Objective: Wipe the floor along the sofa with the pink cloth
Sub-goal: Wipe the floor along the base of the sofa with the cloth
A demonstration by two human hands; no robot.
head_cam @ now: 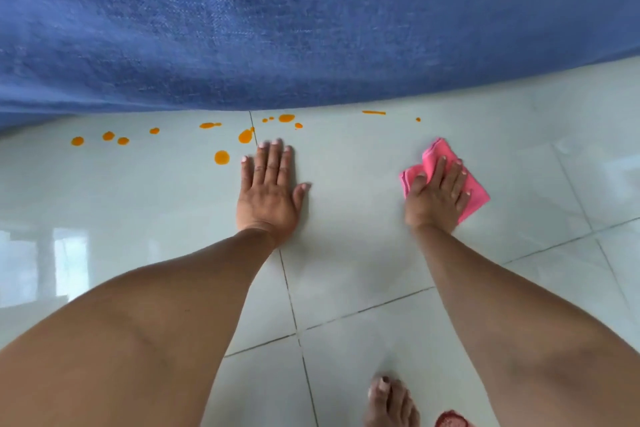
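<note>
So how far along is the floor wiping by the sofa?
Early. No wiped area can be told apart. The right hand presses the pink cloth flat on the tile; the left hand rests bare. Orange drops along the blue sofa edge remain.

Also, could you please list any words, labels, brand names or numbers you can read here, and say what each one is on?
None: no readable text shows anywhere.
Blue sofa: plain fabric.
Pink cloth under the right hand: no tag or print visible.
Floor tiles: only orange spots.
</note>
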